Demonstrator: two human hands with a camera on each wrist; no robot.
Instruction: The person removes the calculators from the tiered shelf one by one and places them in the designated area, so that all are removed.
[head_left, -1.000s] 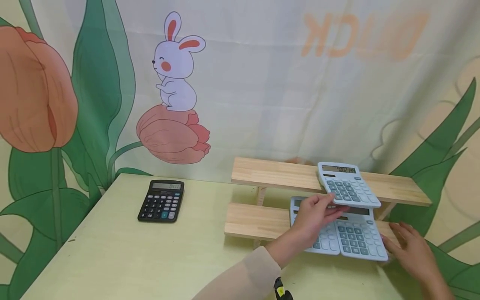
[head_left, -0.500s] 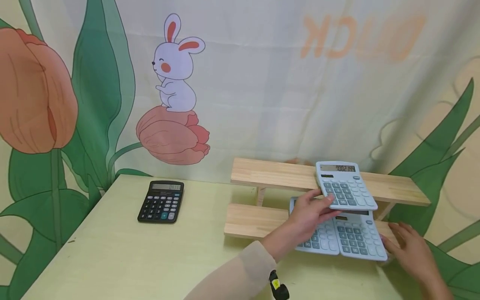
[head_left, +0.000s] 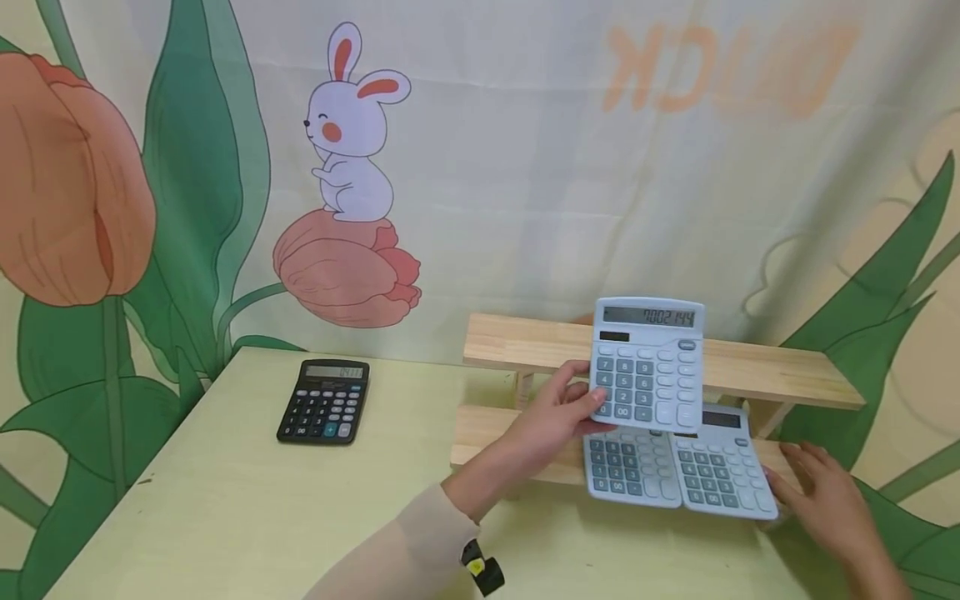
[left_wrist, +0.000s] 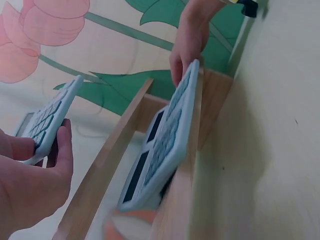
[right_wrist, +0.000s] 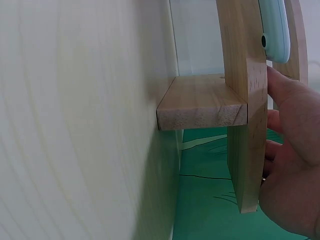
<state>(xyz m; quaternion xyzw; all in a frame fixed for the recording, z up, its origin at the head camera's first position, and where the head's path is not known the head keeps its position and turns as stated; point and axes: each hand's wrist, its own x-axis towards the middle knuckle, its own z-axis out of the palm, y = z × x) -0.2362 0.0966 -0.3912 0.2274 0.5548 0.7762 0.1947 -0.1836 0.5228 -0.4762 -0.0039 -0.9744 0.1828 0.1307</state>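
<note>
A light blue calculator is pinched in my left hand, thumb on the front at its lower left corner and fingers behind. Its screen and keys face me, in front of the upper shelf. Two more light blue calculators lean side by side on the lower shelf, the left one partly covered by the held one, the right one showing most of its keys. Beside that right calculator, my right hand rests on the shelf's right end, its thumb side close to the calculator's edge; the right wrist view shows the hand against the wood.
A two-tier wooden rack stands at the table's back right, with an upper shelf and a lower shelf. A black calculator lies on the table at left. Behind hangs a printed curtain with a rabbit and tulips.
My left hand has drawn the held calculator off the upper shelf, leftward and towards me, turning its face more upright. My right hand has stayed at the lower shelf's end.
</note>
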